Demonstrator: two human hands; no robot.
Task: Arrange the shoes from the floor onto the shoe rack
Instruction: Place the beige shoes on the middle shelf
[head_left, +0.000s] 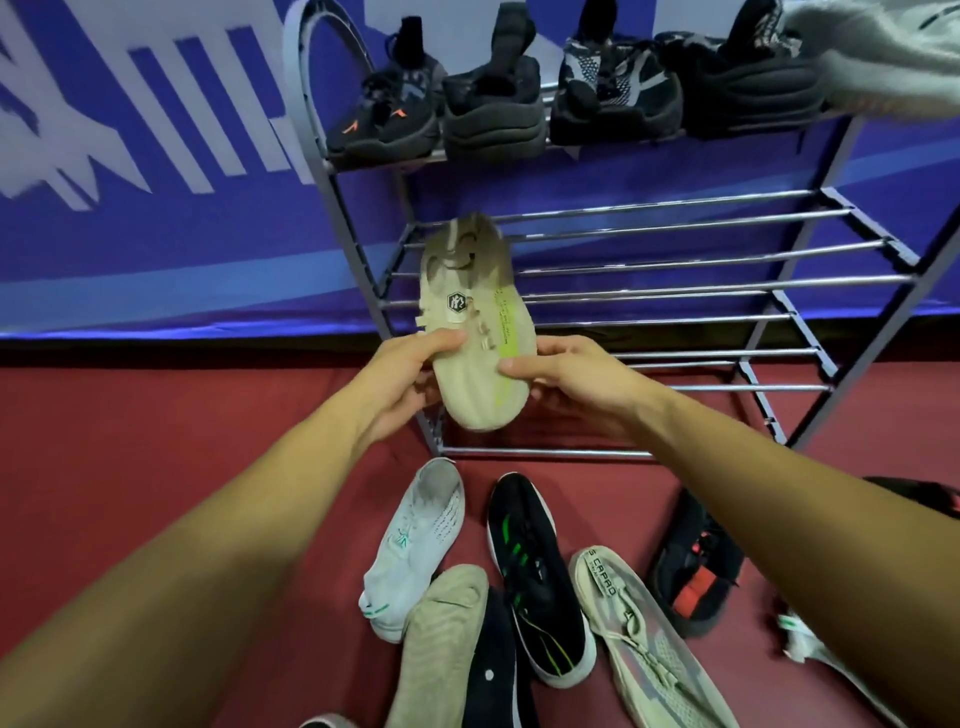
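A beige knit sneaker (475, 332) with a lime-green side stripe hangs in the air in front of the metal shoe rack (675, 283), heel toward the rack, toe toward me. My left hand (410, 379) grips its left side with the thumb on top. My right hand (566, 379) holds the right side the same way. The rack's top shelf carries several dark sneakers (493, 104). Its lower tiers show bare bars.
On the red floor near me lie several loose shoes: a pale blue one (415, 545), a black one with green stripes (535, 577), a beige one (639, 639), a black-and-red one (696, 561) and another beige one (441, 644). A blue banner wall (156, 182) stands behind the rack.
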